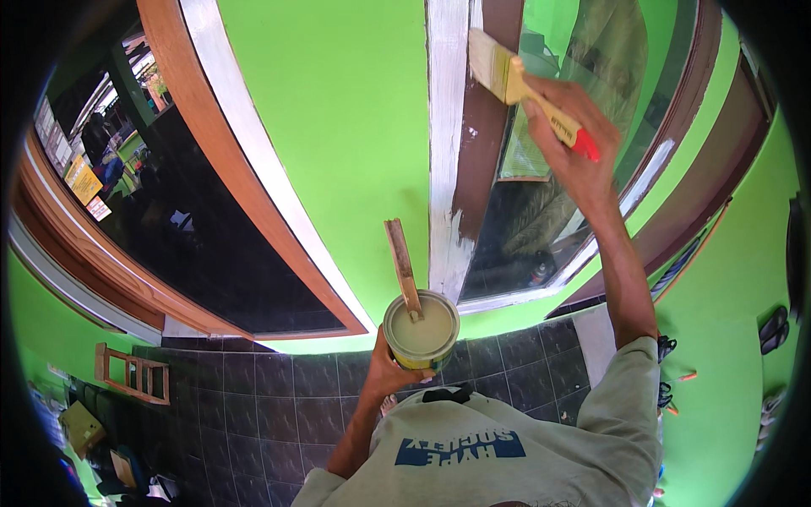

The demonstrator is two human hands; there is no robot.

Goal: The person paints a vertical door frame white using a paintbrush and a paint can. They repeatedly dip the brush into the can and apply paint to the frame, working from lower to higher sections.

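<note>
Left hand (382, 372) wraps can (422, 362) of pale paint (432, 336), stir stick (401, 262) jutting from mouth, likely hampering dips. Right hand (579, 131), apart from left, clamps paintbrush (517, 83) high over brown window frame (483, 156), bristle contact unclear. Coating step apparently underway; next stroke calls for steady edge beside glass (524, 232). Beyond, left: small wooden ladder (133, 374) on tiles (270, 414).

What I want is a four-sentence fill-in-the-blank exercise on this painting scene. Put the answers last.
1. The flat, wooden-handled paintbrush has a handle tip coloured ____.
2. The bare hand gripping the round, open metal can is the person's ____ one.
3. A flat brown wooden stick leans out of that same round metal ____.
4. The smooth wall beside the white-painted upright strip is bright ____.

Missing words: red; left; can; green.
</note>
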